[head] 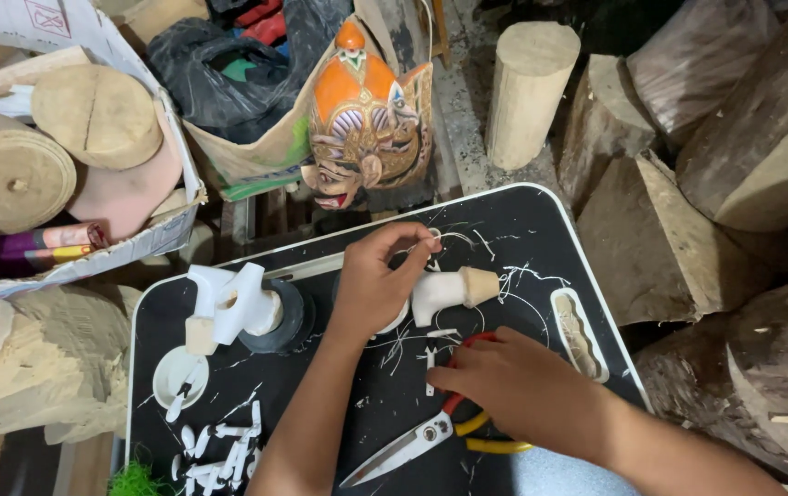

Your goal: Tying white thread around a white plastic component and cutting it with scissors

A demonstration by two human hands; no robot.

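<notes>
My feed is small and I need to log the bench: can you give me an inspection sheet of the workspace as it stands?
Surface: black tray table with white rim, scratched and strewn with white shavings.
Job's things: white carved piece with tan wooden end beside the left hand; red and yellow handled scissors under the right hand.
Clutter: white carved piece on a black tape roll, small white dish, pile of small white bits, narrow oval tray.
Grippers: left hand pinches something thin, too small to tell; right hand rests on the scissor handles.
Cables: nothing seen.
Surroundings: painted orange mask, cut logs, cardboard box of wooden discs.
</notes>
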